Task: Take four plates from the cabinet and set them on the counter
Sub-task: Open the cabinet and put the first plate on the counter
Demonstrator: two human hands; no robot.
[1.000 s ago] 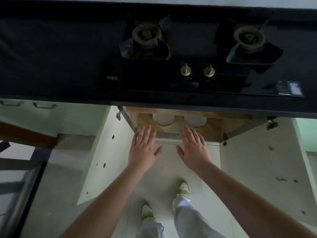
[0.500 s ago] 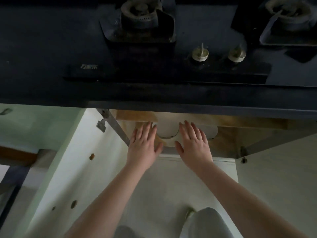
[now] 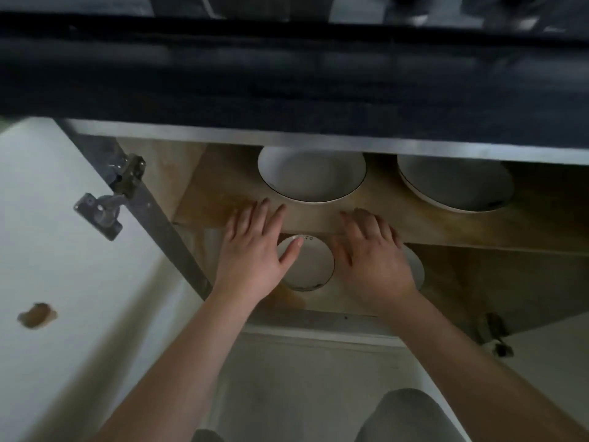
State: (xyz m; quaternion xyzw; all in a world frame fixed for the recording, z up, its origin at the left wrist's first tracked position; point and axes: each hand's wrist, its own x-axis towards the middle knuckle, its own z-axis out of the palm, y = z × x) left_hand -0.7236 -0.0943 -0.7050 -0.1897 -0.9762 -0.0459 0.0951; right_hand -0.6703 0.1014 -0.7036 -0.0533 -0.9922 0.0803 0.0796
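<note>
The open cabinet under the counter has a wooden shelf [image 3: 446,224]. Two white plates lie on it: one in the middle [image 3: 310,175] and one to the right [image 3: 455,186], which looks like a stack. Below the shelf sits a smaller white plate [image 3: 310,266], and another white plate [image 3: 416,266] shows partly behind my right hand. My left hand [image 3: 255,250] reaches in with straight fingers, its thumb over the small lower plate. My right hand [image 3: 373,256] hovers flat at the shelf's front edge. Neither hand holds anything.
The black counter edge [image 3: 287,74] overhangs the cabinet, close above the plates. The left cabinet door [image 3: 63,250] stands open with its metal hinge [image 3: 108,199]. The right door [image 3: 548,362] is open too. My knees show at the bottom.
The view has dropped lower and closer, so the cabinet's inside and its plates now show. Both hands have moved forward to the shelf edge, still open.
</note>
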